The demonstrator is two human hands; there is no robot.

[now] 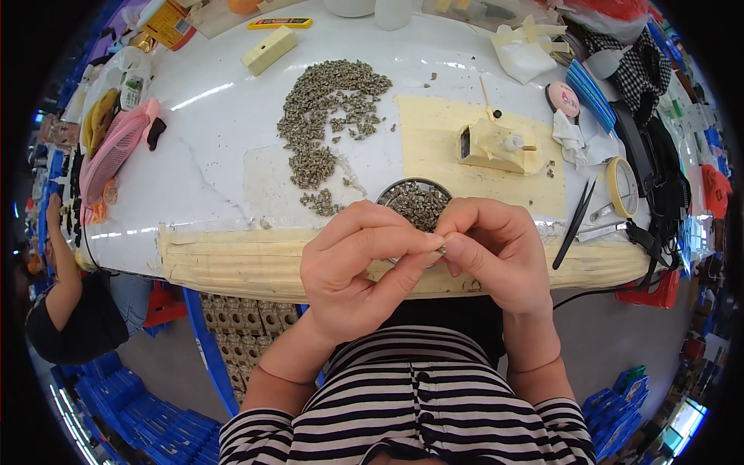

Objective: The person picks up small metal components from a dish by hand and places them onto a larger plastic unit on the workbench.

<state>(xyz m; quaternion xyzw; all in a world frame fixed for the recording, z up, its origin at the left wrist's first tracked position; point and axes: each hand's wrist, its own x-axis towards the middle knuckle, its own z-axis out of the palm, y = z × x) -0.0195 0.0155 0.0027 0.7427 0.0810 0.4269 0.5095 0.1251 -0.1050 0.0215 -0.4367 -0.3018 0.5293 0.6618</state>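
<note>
My left hand (353,267) and my right hand (496,252) meet over the table's near edge, their fingertips pinched together. Between them is a small metal part (442,249), mostly covered by the fingers. Just behind the hands stands a round metal dish (385,194) filled with small metal pieces (418,203); the hands hide its near side. Farther back and to the left, a big heap of similar small metal parts (325,97) spreads over the white tabletop (209,139).
A tape-wrapped block (496,147) sits on a yellow sheet (426,128). Black tweezers (575,221) and a tape roll (622,187) lie at right. A pale block (269,50) and a pink item (120,151) are at left. Another person (77,310) sits beyond the left edge.
</note>
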